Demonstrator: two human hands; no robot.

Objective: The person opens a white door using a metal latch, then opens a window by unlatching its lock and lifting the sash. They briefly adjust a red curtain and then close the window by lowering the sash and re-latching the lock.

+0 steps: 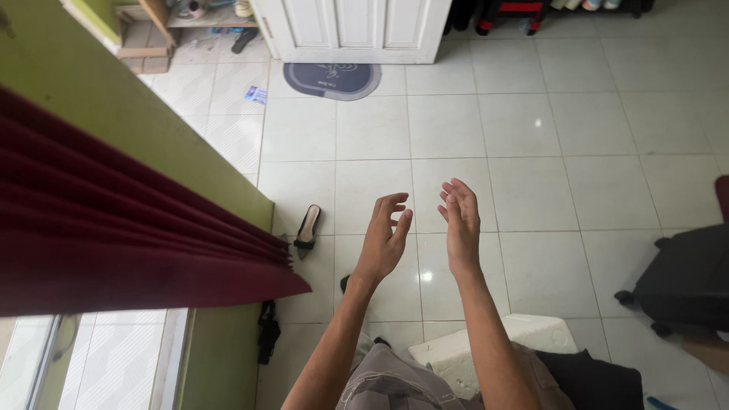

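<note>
Hands raised mid-frame, both open and empty: our left hand (pixel 383 239) sits nearer the black slip-on shoe (pixel 307 230), which lies left of it on the white tiled floor (pixel 531 129), long axis running roughly up-frame.

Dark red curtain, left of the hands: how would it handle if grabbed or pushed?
The dark red curtain hangs in soft pleats that taper to a loose corner, so it is probably floppy and would bunch rather than hold shape. A push would likely just swing it aside. The left hand and right hand are both open and empty, neither touching it.
</note>
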